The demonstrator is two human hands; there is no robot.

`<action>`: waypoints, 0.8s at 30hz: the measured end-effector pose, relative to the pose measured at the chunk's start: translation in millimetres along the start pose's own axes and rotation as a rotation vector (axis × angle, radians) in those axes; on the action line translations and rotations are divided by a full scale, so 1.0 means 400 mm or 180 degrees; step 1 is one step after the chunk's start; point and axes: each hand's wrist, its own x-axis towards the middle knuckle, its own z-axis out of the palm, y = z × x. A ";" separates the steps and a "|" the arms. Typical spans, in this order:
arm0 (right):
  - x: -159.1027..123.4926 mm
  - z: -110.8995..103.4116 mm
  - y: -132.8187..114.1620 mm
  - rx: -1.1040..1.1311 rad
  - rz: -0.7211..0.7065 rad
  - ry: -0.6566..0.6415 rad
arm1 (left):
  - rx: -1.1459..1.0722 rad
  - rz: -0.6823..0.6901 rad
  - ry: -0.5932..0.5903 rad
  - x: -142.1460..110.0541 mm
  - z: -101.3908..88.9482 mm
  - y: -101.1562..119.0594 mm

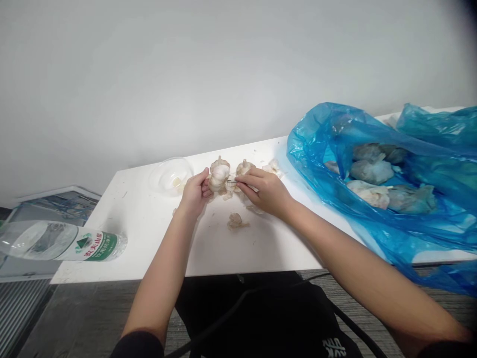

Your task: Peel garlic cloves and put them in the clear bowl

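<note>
My left hand (195,192) is closed on a whole garlic bulb (219,172), pale and papery with its stem pointing up. In my right hand (269,191) a thin metal tool (231,182) is pinched, its tip close to the bulb's right side. The rest of that tool is hidden by my fingers, so its kind cannot be made out. Just behind my right fingertips stands a second garlic bulb (245,166), partly covered. Loose garlic skins lie under and between my hands. Nearer the front edge rests a small papery garlic piece (235,220).
A clear plastic bowl (156,178) with a pale piece inside stands at left on the white table (149,243). A water bottle (70,242) appears at the left end. To the right, an open blue plastic bag (316,134) holds several garlic bulbs. Garlic skins (273,167) lie near it.
</note>
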 end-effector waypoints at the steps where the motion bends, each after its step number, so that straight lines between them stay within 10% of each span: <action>1: -0.001 0.000 0.000 -0.0008 0.0035 -0.0036 | -0.0010 -0.0016 -0.0008 -0.001 0.001 0.001; 24: 0.005 -0.009 0.003 0.0238 0.0143 -0.0030 | -0.0059 -0.0087 -0.0047 -0.007 0.006 0.007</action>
